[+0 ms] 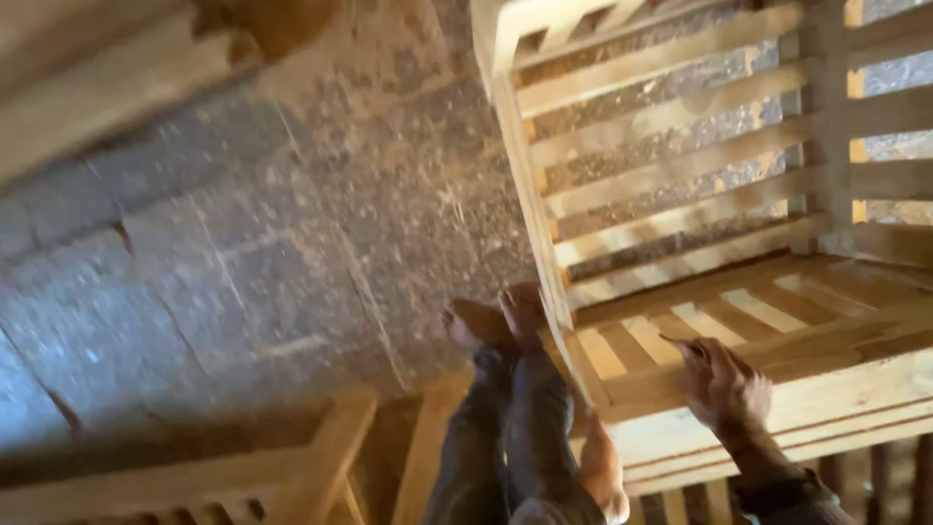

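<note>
A pale wooden slatted frame [680, 194] fills the right side, tilted, with rows of flat slats. My right hand [724, 389] rests on its near rail with the fingers curled over the wood. A thin dark tip pokes out past the fingers, too blurred to name. My left hand [603, 472] sits lower, pressed against the frame's near corner; its grip is hidden by blur. My legs in dark trousers [515, 428] stretch forward beside the frame, ending in bare feet [491, 319].
The grey stone floor [243, 253] is speckled with sawdust. Another wooden frame piece [321, 457] lies at the bottom left. A wooden beam [107, 87] crosses the top left corner.
</note>
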